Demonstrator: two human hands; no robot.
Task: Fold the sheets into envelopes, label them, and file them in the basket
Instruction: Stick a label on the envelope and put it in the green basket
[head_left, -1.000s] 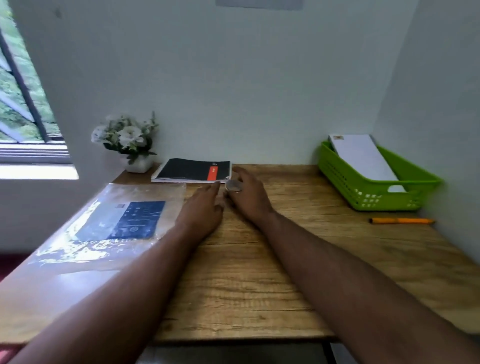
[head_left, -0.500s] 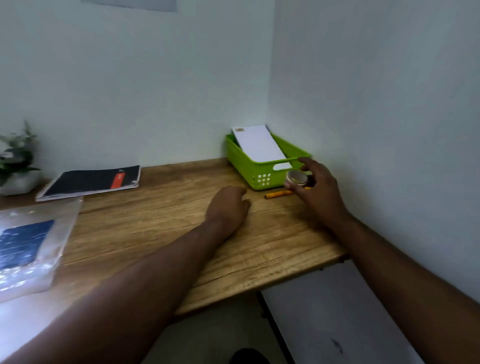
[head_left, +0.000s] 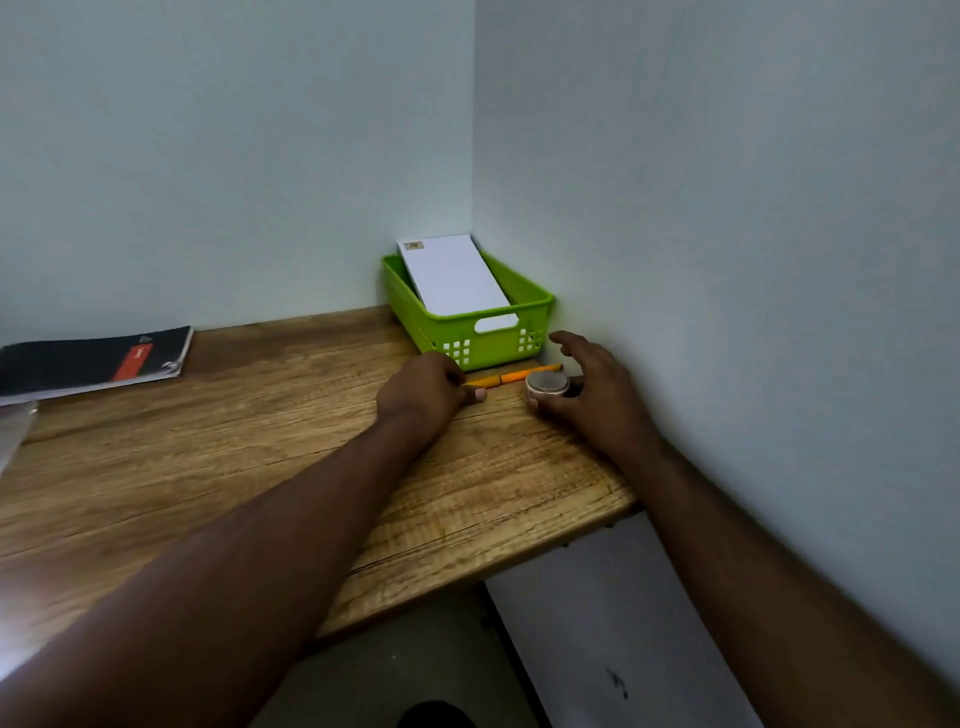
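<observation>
A green basket (head_left: 535, 304) stands in the corner of the wooden desk (head_left: 249, 457) with white envelopes (head_left: 454, 278) leaning inside it. In front of it lies an orange pen (head_left: 506, 377). My left hand (head_left: 423, 392) has its curled fingers over the pen's left end, the thumb just below it; whether it grips the pen is hidden. A small roll of tape (head_left: 548, 383) sits on the desk by the right wall. My right hand (head_left: 597, 389) holds it between thumb and a finger, the index finger lifted.
A black notebook with a red stripe (head_left: 98, 361) lies at the back left. The edge of a clear plastic sleeve (head_left: 13, 431) shows at the far left. Walls close in behind and to the right. The desk's front edge runs diagonally below my arms.
The view swung right toward the basket corner. My right hand carried the tape roll from the notebook and set it down by the pen. My left hand moved to the pen's end.
</observation>
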